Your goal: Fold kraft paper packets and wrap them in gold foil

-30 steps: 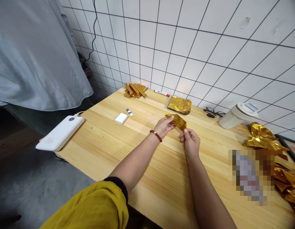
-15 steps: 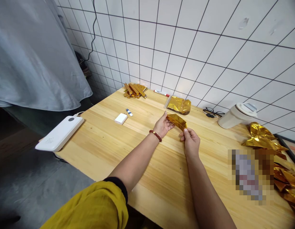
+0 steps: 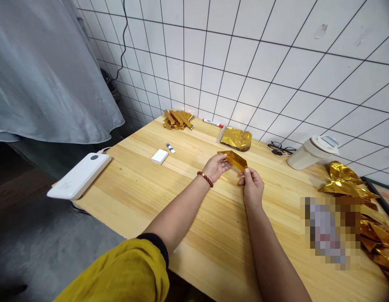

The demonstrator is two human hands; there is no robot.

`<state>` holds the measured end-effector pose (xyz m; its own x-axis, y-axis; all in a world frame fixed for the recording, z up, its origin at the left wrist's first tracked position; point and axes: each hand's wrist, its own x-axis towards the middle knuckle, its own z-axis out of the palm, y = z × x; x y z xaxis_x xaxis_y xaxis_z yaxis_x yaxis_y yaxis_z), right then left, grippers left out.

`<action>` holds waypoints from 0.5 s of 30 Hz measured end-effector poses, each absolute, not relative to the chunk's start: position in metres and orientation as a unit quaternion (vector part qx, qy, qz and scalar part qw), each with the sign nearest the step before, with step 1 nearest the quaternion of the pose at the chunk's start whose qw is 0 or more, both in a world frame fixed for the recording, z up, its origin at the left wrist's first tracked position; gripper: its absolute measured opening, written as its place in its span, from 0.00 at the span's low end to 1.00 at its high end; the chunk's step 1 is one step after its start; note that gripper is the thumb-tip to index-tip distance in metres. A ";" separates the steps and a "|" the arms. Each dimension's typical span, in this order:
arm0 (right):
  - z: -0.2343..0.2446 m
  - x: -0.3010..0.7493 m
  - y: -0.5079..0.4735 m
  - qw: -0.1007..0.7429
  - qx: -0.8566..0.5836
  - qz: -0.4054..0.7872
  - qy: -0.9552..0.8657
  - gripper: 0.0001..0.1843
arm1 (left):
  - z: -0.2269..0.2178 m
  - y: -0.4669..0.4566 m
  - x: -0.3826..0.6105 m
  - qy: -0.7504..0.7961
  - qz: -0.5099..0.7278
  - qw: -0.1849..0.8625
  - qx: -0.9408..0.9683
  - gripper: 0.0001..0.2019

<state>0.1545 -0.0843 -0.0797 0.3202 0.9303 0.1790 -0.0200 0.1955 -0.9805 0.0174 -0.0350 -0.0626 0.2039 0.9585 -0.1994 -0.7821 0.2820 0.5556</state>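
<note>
A strip of folded gold foil paper (image 3: pixel 237 160) is held between my two hands just above the wooden table (image 3: pixel 188 201). My left hand (image 3: pixel 215 167), with a red bead bracelet (image 3: pixel 205 179) at the wrist, grips its left end, thumb on top and the other fingers beneath. At the right end, my right hand (image 3: pixel 252 184) pinches the corner between thumb and fingers. The foil's middle looks slightly opened like a shallow trough. Behind it lies a stack of flat gold foil sheets (image 3: pixel 236 138).
Folded gold strips (image 3: pixel 178 119) lie at the far left corner. Around the table are a marker (image 3: pixel 212 123), glasses (image 3: pixel 281 148), a cream tumbler (image 3: pixel 313 152), a white charger (image 3: pixel 159 156), a blue-white stick (image 3: pixel 171 148), a power bank (image 3: pixel 79 175) and shaped gold foil pieces (image 3: pixel 348 184).
The left thumb has shifted from the foil's upper left tip to its near edge. The foil has tilted a little, showing more of its inside. Both hands stay in nearly the same place.
</note>
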 end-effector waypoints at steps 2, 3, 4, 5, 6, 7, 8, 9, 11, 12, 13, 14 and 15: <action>-0.080 0.155 -0.085 0.629 -0.513 0.375 -0.448 0.22 | -0.063 -0.034 0.017 0.261 0.570 0.761 0.169 0.07; -0.081 0.155 -0.085 0.628 -0.514 0.374 -0.449 0.22 | -0.063 -0.034 0.017 0.260 0.569 0.762 0.169 0.08; -0.081 0.156 -0.084 0.628 -0.516 0.372 -0.448 0.22 | -0.063 -0.034 0.016 0.260 0.569 0.762 0.169 0.10; -0.081 0.156 -0.084 0.629 -0.517 0.371 -0.447 0.23 | -0.064 -0.033 0.016 0.261 0.570 0.761 0.168 0.11; -0.081 0.155 -0.084 0.631 -0.517 0.371 -0.444 0.23 | -0.064 -0.033 0.016 0.262 0.572 0.759 0.165 0.12; -0.081 0.155 -0.083 0.635 -0.516 0.371 -0.440 0.23 | -0.064 -0.033 0.017 0.261 0.574 0.759 0.160 0.11; -0.081 0.155 -0.082 0.640 -0.514 0.372 -0.433 0.23 | -0.063 -0.034 0.019 0.265 0.578 0.757 0.150 0.10; -0.080 0.155 -0.081 0.649 -0.511 0.375 -0.422 0.24 | -0.061 -0.036 0.022 0.277 0.586 0.749 0.134 0.10; -0.079 0.155 -0.079 0.673 -0.502 0.380 -0.388 0.23 | -0.050 -0.045 0.030 0.329 0.625 0.702 0.089 0.11; -0.079 0.155 -0.078 0.687 -0.499 0.380 -0.368 0.23 | -0.039 -0.053 0.034 0.376 0.660 0.648 0.060 0.13; -0.079 0.155 -0.076 0.699 -0.496 0.378 -0.349 0.23 | -0.025 -0.064 0.038 0.407 0.695 0.590 0.053 0.15; -0.080 0.156 -0.075 0.708 -0.494 0.376 -0.336 0.23 | -0.009 -0.078 0.042 0.409 0.725 0.551 0.066 0.17; -0.081 0.157 -0.074 0.710 -0.491 0.376 -0.337 0.23 | 0.007 -0.095 0.045 0.375 0.741 0.547 0.104 0.17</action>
<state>0.1568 -0.0745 -0.0809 0.4911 0.8643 0.1090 -0.2030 0.2353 -0.9505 0.0452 -0.0954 0.0075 -0.3792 0.8893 -0.2559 -0.7327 -0.1196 0.6700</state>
